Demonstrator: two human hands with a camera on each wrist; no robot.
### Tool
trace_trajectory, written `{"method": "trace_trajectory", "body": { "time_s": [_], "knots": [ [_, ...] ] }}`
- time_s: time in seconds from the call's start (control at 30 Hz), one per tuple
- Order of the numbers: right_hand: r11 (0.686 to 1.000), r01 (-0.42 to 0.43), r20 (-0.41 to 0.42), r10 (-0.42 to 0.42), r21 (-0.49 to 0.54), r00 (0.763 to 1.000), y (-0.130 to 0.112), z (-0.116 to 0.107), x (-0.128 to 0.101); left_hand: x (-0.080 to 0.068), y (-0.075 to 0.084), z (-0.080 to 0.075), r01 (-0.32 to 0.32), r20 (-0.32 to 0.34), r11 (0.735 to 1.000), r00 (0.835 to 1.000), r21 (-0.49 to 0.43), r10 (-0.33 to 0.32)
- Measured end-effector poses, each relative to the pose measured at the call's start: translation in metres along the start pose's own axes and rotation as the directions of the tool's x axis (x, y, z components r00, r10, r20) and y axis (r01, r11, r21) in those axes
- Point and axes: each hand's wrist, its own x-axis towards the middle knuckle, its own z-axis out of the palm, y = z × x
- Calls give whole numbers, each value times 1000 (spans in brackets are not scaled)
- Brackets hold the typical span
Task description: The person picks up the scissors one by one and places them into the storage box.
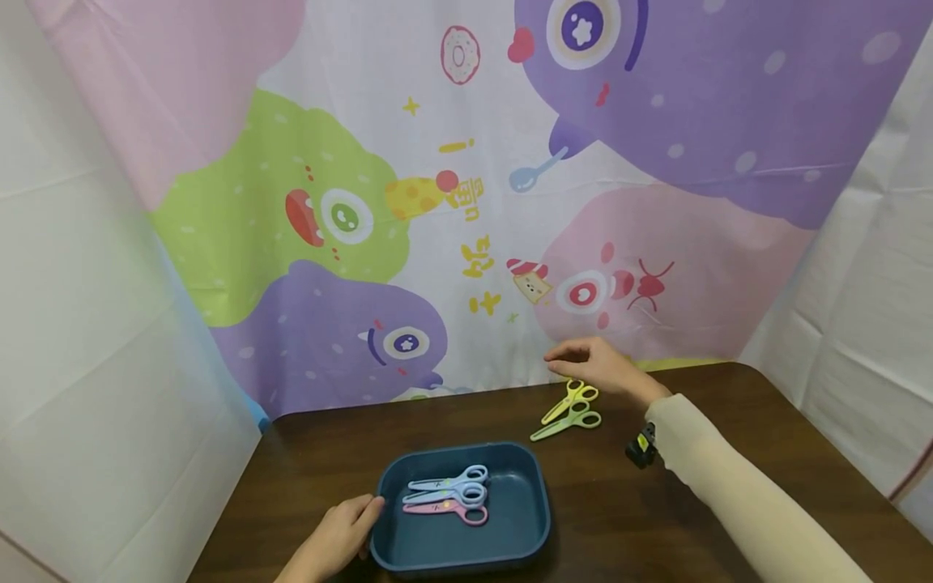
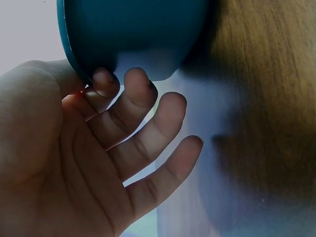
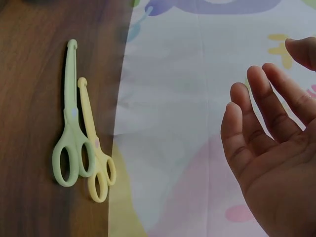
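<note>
Head view: the right hand [image 1: 599,366] hovers with relaxed fingers over the handle end of the yellow scissors [image 1: 570,399], holding nothing; the green scissors [image 1: 568,423] lie just beside them on the table [image 1: 729,486], near its far edge and right of the tray [image 1: 535,518]. Both pairs run long axis from handles at upper right to tips at lower left, toward the tray. The left hand [image 1: 337,536] rests open against the tray's left rim. Inside the tray lie three scissors, two blue [image 1: 452,486] and one pink [image 1: 448,509], handles to the right, tips to the left. A small black and yellow device [image 1: 641,447] sits at the right wrist; any marking on it is too small to read. The backdrop [image 1: 466,202] carries yellow characters, not legible. Left wrist view: the left hand [image 2: 94,158] is open, its fingertips [image 2: 140,81] touching the tray's [image 2: 133,29] underside edge; most of the tray is cut off. Right wrist view: the right hand [image 3: 276,148] is open and empty, well apart from the green scissors [image 3: 71,143] and yellow scissors [image 3: 96,158], which lie side by side and touching, tips up, handles down. No writing shows on either pair.
</note>
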Motion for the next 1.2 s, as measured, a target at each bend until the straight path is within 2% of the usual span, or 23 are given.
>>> {"method": "trace_trajectory", "body": {
  "time_s": [0.23, 0.57, 0.8, 1.03, 1.2],
  "knots": [
    [1000, 1, -37, -1, -17, 999, 5, -5, 0, 0, 1, 0, 9, 13, 1000, 1000, -12, -9],
    [1000, -14, -62, 15, 19, 998, 15, -9, -3, -1, 1, 1, 14, 12, 1000, 1000, -17, -14],
    [999, -38, -75, 38, 0, 996, 20, -12, -6, -1, 1, 0, 18, 11, 1000, 1000, -18, -18],
    [997, -59, -111, 53, -52, 992, 32, -13, -8, -2, 0, -1, 17, 36, 999, 999, -31, -16],
    [996, -68, -120, 60, -62, 991, 39, -16, -10, -1, 0, -1, 6, 22, 1000, 1000, -28, -6]
  ]
}}
